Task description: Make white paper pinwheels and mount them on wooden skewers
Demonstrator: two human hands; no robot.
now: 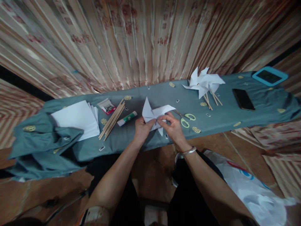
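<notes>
A white paper pinwheel (150, 113) is held between both hands above the cloth-covered board. My left hand (142, 128) grips its left side, the thumb pressing near the centre. With thumb and fingers pinched, my right hand (171, 126) holds the pinwheel at its middle and right; whether a small pin is between the fingertips I cannot make out. Green-handled scissors (187, 119) lie just right of my right hand. To the left of my left hand lie a glue stick (127, 118) and several wooden sticks (112, 120).
An open small box of metal pins (107, 106) and a stack of white paper (76, 119) lie at the left. Finished-looking pinwheels on sticks (204, 82), a phone (243, 99) and a blue-framed device (270, 76) lie to the right. A plastic bag (249, 185) is on the floor.
</notes>
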